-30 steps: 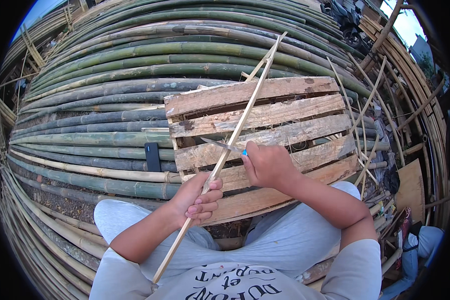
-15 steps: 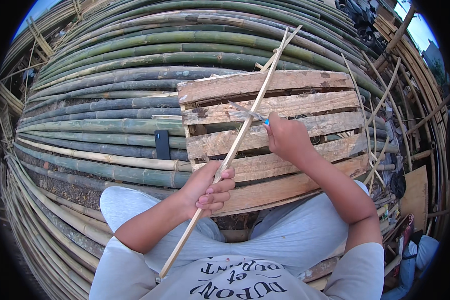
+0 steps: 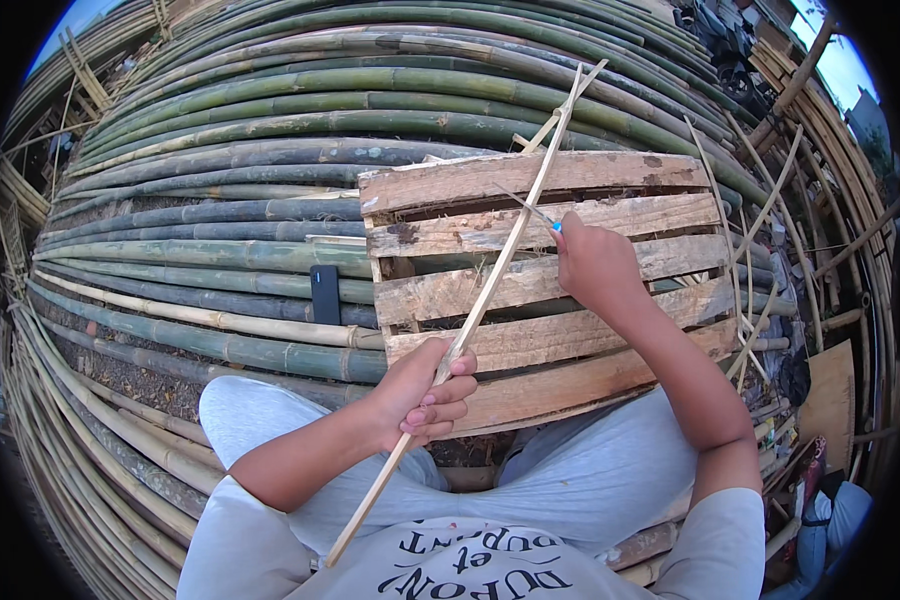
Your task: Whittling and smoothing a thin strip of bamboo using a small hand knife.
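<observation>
My left hand [image 3: 432, 398] is wrapped round a long pale bamboo strip [image 3: 497, 273] that runs slantwise from my lap up over the slatted wooden platform [image 3: 590, 273]. In my right hand [image 3: 600, 262] is a knife [image 3: 542, 216] with a blue part at the handle; most of the handle is hidden in the fist. The thin blade crosses the strip beyond my left hand, pointing to the far left. Whether the edge bites into the wood cannot be made out. At its far end the strip overlaps a second thin strip [image 3: 542, 134].
Rows of green and grey bamboo poles [image 3: 270, 128] lie beyond and to the left. A dark phone [image 3: 325, 294] rests on poles left of the platform. Thin loose strips [image 3: 767, 200] lean at its right side. A flat board [image 3: 828, 395] stands farther right.
My right hand with the knife has slid a little up the strip, away from me and to the right. The strip has shifted slightly; my left hand keeps its grip.
</observation>
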Tool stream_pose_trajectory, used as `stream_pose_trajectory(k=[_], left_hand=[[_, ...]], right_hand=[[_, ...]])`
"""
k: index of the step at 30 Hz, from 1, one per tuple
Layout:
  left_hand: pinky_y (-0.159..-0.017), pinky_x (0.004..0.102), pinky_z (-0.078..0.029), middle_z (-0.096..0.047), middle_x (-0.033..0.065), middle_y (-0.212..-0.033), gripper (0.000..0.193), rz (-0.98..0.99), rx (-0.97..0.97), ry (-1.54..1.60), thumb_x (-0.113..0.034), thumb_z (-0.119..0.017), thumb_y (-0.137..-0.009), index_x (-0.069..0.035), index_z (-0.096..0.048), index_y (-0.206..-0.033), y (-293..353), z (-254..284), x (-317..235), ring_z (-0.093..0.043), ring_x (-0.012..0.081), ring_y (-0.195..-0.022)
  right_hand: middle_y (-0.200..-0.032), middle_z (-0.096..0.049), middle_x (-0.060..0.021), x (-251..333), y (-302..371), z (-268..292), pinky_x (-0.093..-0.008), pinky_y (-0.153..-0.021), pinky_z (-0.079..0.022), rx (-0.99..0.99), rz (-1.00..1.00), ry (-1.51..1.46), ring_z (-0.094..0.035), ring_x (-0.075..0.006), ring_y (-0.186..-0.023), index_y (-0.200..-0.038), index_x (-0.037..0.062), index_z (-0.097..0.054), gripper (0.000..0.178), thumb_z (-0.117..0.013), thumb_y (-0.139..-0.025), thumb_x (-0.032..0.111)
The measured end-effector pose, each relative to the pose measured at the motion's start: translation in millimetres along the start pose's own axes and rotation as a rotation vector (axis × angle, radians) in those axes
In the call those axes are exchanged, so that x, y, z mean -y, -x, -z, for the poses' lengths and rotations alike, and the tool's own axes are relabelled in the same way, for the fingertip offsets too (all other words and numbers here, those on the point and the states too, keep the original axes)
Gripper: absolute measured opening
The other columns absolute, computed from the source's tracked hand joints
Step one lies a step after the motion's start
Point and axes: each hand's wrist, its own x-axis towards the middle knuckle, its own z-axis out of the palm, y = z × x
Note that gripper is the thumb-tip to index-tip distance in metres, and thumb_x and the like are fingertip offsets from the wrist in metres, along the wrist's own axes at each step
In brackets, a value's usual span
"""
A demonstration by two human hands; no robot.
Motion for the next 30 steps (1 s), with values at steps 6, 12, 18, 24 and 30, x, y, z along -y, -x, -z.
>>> stream_pose_trajectory(k=[6,12,18,24,30], left_hand=[[-0.024,0.0207,-0.019,-0.029,-0.0043,-0.049,0.026,0.032,-0.008,-0.095,-0.026,-0.029,-0.101,-0.013,-0.039,-0.082,3,-1,3,-0.025,0.0047,-0.030],[-0.024,0.0209,-0.020,-0.030,-0.0043,-0.046,0.037,0.047,-0.060,-0.095,-0.034,-0.028,-0.105,-0.015,-0.041,-0.077,2,-9,2,-0.026,0.0048,-0.028],[-0.024,0.0213,-0.021,-0.029,-0.0045,-0.046,0.036,0.083,-0.058,-0.182,-0.033,-0.024,-0.105,-0.014,-0.040,-0.079,1,-3,7,-0.026,0.0051,-0.028],[-0.026,0.0207,-0.021,-0.030,-0.0045,-0.051,0.038,0.034,-0.014,-0.232,-0.037,-0.022,-0.107,-0.012,-0.039,-0.084,-3,-6,7,-0.025,0.0059,-0.031],[-0.025,0.0214,-0.020,-0.029,-0.0047,-0.046,0.034,0.052,-0.083,-0.214,-0.028,-0.024,-0.104,-0.013,-0.040,-0.079,2,-1,-2,-0.025,0.0050,-0.028]], right_hand=[[-0.055,-0.059,-0.0127,43,34,17,-0.0429,-0.045,-0.048,0.122,0.290,-0.178,-0.062,-0.0337,-0.049,-0.084,0.0051,-0.053,0.019,-0.060,-0.093,0.020],[-0.057,-0.058,-0.0144,-35,-4,4,-0.0473,-0.048,-0.046,-0.015,-0.044,0.041,-0.060,-0.0371,-0.052,-0.084,0.0040,-0.051,0.019,-0.055,-0.096,0.019],[-0.053,-0.055,-0.0130,22,28,16,-0.0459,-0.046,-0.045,0.120,0.216,-0.151,-0.058,-0.0357,-0.049,-0.083,0.0050,-0.050,0.021,-0.060,-0.092,0.021],[-0.055,-0.056,-0.0141,-31,-5,10,-0.0479,-0.048,-0.044,0.025,0.068,-0.014,-0.058,-0.0367,-0.050,-0.083,0.0043,-0.051,0.019,-0.057,-0.093,0.019],[-0.055,-0.058,-0.0133,10,30,12,-0.0455,-0.046,-0.046,0.079,0.255,-0.173,-0.062,-0.0336,-0.051,-0.080,0.0061,-0.051,0.021,-0.061,-0.090,0.022]])
